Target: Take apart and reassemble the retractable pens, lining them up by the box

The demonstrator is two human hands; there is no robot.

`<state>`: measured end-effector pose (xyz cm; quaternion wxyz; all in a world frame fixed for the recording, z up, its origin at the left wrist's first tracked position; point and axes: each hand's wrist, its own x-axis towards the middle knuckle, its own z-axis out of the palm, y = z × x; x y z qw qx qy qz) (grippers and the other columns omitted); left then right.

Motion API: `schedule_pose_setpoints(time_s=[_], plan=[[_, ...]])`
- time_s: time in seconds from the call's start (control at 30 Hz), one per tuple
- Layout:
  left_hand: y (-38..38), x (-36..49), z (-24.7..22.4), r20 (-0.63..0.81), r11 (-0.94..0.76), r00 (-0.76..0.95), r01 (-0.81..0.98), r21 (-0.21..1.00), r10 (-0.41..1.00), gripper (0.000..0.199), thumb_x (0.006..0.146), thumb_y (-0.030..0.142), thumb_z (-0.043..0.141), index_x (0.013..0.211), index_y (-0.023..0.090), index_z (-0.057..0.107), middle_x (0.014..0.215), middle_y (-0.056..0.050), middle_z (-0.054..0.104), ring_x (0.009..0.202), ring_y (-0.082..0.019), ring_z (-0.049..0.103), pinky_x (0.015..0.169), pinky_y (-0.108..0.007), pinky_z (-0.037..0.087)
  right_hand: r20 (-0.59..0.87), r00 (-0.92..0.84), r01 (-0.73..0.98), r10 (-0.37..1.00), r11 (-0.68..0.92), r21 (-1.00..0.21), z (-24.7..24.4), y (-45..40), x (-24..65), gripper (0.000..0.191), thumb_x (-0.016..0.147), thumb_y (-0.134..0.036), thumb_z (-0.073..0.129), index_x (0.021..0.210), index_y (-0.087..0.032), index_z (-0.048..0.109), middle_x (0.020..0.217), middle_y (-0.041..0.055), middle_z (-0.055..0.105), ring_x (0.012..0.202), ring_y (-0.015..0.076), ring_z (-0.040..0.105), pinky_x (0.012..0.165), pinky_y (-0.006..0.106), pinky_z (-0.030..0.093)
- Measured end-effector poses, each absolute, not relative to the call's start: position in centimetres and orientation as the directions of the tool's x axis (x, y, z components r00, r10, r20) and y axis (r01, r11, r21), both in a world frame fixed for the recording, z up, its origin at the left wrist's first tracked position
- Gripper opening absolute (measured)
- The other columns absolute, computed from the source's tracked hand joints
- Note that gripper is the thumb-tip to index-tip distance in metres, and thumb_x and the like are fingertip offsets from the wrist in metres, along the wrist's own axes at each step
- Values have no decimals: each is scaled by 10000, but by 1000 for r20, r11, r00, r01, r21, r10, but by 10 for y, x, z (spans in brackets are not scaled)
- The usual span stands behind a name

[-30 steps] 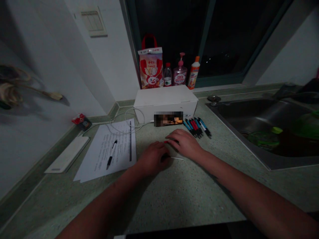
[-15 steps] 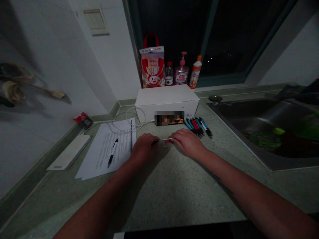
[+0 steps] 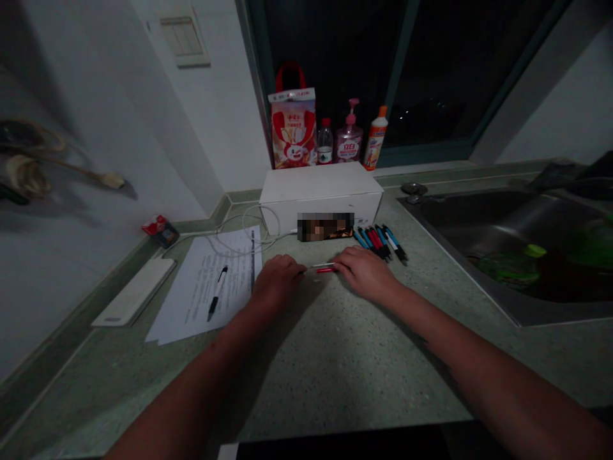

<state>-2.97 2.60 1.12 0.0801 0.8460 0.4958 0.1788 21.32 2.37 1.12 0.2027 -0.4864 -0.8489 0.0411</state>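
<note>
Mid-frame, the left hand [image 3: 279, 282] and right hand [image 3: 366, 271] appear to pinch opposite ends of a thin rod [image 3: 322, 265]; uneven pulling could knock the red tube [image 3: 325, 270] away.

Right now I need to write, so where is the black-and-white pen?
In the head view, the pen lies on the printed papers, left of the left hand.
</note>
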Motion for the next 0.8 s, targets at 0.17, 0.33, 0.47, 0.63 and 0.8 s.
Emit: schedule_pose_setpoints(time_s=[0.17,0.33,0.47,0.63,0.8], plan=[[24,-28,13,136,-452,432,827,335,891,232,888,189,643,1084,236,758,971,-80,730,923,-262,642,833,-383,481,270,-549,728,791,612,-310,14,23,217,237,971,-173,537,1056,-199,756,966,85,719,956,239,617,862,376,462],[23,-28,16,120,-516,506,794,322,854,162,899,212,619,915,242,777,922,-78,731,920,-261,643,830,-382,485,229,-634,684,739,674,-280,15,18,212,224,934,-141,560,1019,-202,758,935,73,707,953,232,614,888,379,455],[22,-30,18,166,-511,484,791,335,859,162,880,209,626,932,254,774,935,-81,733,929,-261,648,817,-379,490,232,-639,670,734,678,-301,14,16,210,211,897,-129,599,1001,-218,759,947,66,714,959,232,623,894,380,461],[22,-33,21,155,-367,333,858,358,930,120,894,243,632,910,224,749,909,-97,737,877,-275,653,740,-388,480,210,-649,665,731,680,-310,11,17,211,153,889,-171,654,997,-217,753,948,61,707,968,232,637,900,384,470],[17,-27,20,196,-332,268,769,546,943,118,923,272,617,868,212,702,878,-65,739,832,-229,661,758,-362,489,253,-593,676,764,644,-359,14,15,204,219,921,-315,693,1115,-214,717,1014,82,704,982,237,635,860,370,475]])
